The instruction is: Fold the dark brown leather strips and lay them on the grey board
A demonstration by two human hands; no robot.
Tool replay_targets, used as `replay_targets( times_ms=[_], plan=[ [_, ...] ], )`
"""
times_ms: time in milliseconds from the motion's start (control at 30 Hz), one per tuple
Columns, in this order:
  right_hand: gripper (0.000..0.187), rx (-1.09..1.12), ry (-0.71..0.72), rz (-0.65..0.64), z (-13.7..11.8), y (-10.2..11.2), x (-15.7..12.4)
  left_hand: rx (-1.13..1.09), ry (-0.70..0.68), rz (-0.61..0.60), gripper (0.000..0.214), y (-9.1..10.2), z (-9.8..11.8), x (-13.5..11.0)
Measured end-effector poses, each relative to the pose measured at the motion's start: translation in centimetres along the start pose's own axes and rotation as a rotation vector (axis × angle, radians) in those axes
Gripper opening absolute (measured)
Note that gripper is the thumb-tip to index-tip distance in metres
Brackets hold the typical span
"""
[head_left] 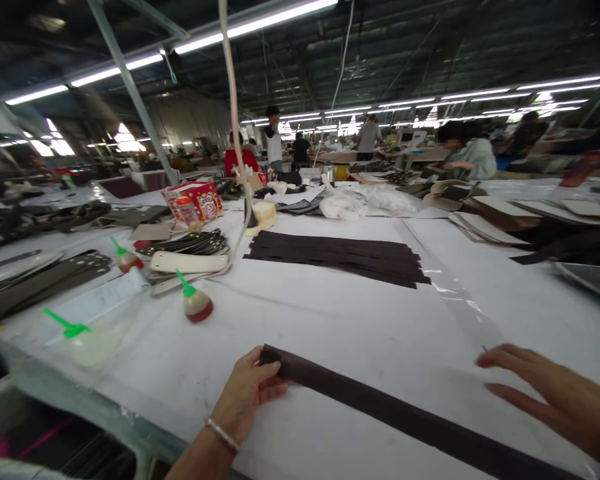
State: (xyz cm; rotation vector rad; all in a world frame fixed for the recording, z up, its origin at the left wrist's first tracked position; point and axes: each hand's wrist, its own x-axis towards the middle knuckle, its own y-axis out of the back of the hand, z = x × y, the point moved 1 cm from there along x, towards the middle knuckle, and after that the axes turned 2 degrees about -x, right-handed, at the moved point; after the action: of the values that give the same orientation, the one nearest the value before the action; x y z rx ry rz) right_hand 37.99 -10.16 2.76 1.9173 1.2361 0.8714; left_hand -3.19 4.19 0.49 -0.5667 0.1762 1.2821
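A long dark brown strip [380, 407] lies across the near part of the white table [330, 320]. My left hand [247, 393] pinches the strip's left end between thumb and fingers. My right hand [555, 393] hovers flat with fingers stretched out just above the table, beyond the strip's right part, holding nothing. Farther back, a sheet of several dark strips [337, 257] lies side by side.
Green-capped glue bottles [195, 301] [83, 337] [125, 257] stand at the left beside dark cut pieces [35, 283] and a red box [195, 200]. A hanging hose [237, 153] drops to the table. Stacked boards [505, 213] lie at right. Other people work in the background.
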Motion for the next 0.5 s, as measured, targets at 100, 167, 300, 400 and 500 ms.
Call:
replay_targets(
  times_ms=[100,167,300,400,500],
  plan=[
    [0.037,0.101,0.229,-0.239,-10.1,-6.0,2.1,0.006,-0.028,0.012,0.033,0.0,-0.1,-0.3],
    [0.04,0.148,0.366,-0.339,-16.4,-10.1,2.6,0.019,-0.047,0.011,0.034,-0.1,-0.1,-0.6],
    [0.033,0.11,0.387,-0.426,-23.3,-16.1,3.2,0.089,-0.099,0.003,0.036,0.3,-0.1,-1.1],
    [0.022,0.05,0.355,-0.438,-24.3,-18.1,3.5,0.185,-0.164,0.096,0.031,1.5,0.0,-1.4],
    [0.022,0.045,0.343,-0.397,-24.2,-18.8,3.6,0.532,-0.474,0.262,0.025,3.1,0.4,-1.9]
  ],
)
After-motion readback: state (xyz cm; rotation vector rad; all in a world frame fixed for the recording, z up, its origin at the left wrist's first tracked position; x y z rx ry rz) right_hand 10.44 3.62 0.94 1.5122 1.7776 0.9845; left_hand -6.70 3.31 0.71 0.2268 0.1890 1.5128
